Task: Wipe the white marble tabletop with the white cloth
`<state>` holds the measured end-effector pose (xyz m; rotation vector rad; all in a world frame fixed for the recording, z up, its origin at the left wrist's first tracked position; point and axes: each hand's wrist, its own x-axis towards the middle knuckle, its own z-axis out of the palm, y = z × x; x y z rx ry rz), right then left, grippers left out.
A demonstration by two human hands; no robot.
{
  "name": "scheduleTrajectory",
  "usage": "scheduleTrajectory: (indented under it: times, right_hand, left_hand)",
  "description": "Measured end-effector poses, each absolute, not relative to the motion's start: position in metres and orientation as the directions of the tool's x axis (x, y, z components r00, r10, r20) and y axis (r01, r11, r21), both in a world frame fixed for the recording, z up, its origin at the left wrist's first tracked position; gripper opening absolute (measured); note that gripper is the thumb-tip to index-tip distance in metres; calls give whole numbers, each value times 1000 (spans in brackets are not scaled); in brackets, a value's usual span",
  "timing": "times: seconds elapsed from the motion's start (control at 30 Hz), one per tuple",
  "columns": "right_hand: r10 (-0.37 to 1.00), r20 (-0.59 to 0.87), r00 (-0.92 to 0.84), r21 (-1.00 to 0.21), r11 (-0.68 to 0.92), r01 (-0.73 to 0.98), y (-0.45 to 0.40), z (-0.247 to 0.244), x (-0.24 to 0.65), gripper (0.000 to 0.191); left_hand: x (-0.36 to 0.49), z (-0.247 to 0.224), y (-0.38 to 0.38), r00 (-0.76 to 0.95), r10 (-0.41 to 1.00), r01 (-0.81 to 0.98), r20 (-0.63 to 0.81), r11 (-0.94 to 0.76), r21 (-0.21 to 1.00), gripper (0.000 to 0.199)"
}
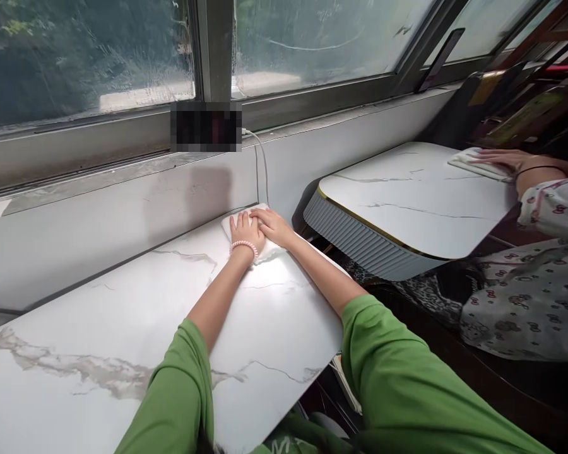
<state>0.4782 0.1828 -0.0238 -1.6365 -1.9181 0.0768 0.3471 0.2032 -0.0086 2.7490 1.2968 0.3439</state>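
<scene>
Where both green-sleeved arms reach: a long white table with grey-brown marble veining, set along a pale wall.
Windows: misted panes in grey metal frames above the wall.
Second table: white, marble-veined, gold-edged, with a ribbed side.
Neighbour: a person in a white patterned garment, one hand on a folded white cloth atop the second table.
Left hand: flat, fingers a little spread, pressed on a white cloth.
Right hand: flat beside it, fingers extended onto the same cloth and seemingly touching the left hand.
White cloth under both hands: on the long table's far end, near the wall.
Sill: a dark, pixelated object, too obscured to identify; a thin white cable hangs beside it.
Left wrist: a pink beaded bracelet.
</scene>
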Motion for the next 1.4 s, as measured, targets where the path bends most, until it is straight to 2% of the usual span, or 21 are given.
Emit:
scheduleTrajectory:
  times: [0.17,0.37,0.53,0.67,0.93,1.13,1.4]
  right_hand:
    - [921,374,-108,-387,261,884,138,-27,480,46]
    - [915,379,-137,-390,293,873,45,-25,477,41]
    - [922,383,-60,-409,228,883,-29,-26,462,40]
    - [922,386,1,-410,171,896,-48,-28,453,41]
    - [916,400,23,-409,156,899,-26,-23,447,35]
    - [909,416,3,-399,179,899,22,-20,438,36]
    - [903,419,-94,-384,270,883,133,-17,426,35]
  left_hand:
    - [338,-6,174,695,702,686,155,-712,151,50]
    - [325,-7,91,767,615,600,183,-789,137,48]
    - [311,-5,31,845,501,483,187,-865,135,49]
    - [305,-4,19,861,472,452,191,-881,140,48]
    - [305,-4,31,847,506,482,164,-861,166,50]
    - [304,-5,75,822,557,537,121,-827,166,50]
    - [295,-6,159,662,740,718,119,-672,179,52]
